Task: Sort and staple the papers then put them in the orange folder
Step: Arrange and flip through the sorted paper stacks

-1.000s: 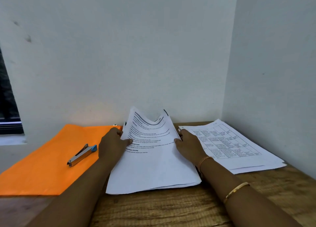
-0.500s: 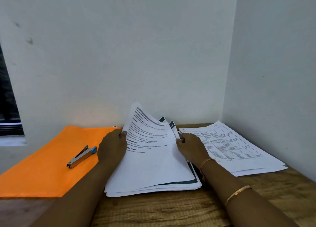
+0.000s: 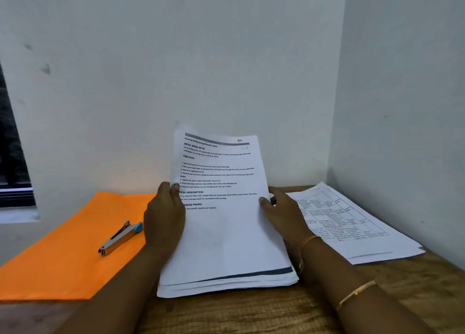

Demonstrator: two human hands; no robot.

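The orange folder (image 3: 63,258) lay flat and closed just left of the left hand (image 3: 163,220). A silver stapler (image 3: 120,238) with a blue tip rested on its cover. The papers (image 3: 226,233) sat outside it, between the two hands: a thick white stack with its near edge on the wooden table (image 3: 251,313) and its far end lifted toward the wall.

The left hand gripped the stack's left edge, thumb on the printed face and fingers behind. The right hand (image 3: 284,215) pinched the right edge, thumb in front. Two thin gold bangles (image 3: 357,293) circled the right forearm.

The top sheet was smooth, with black headings and numbered lines. A dark band on a lower sheet peeked out at the near edge. Right of the right hand, a second pile (image 3: 352,228) of sheets printed with tables lay flat on the grained wood, slightly fanned.

Half a second before, the sheets had been bowed and splayed apart; now the top page stood up straighter and flatter, and its heading was readable.
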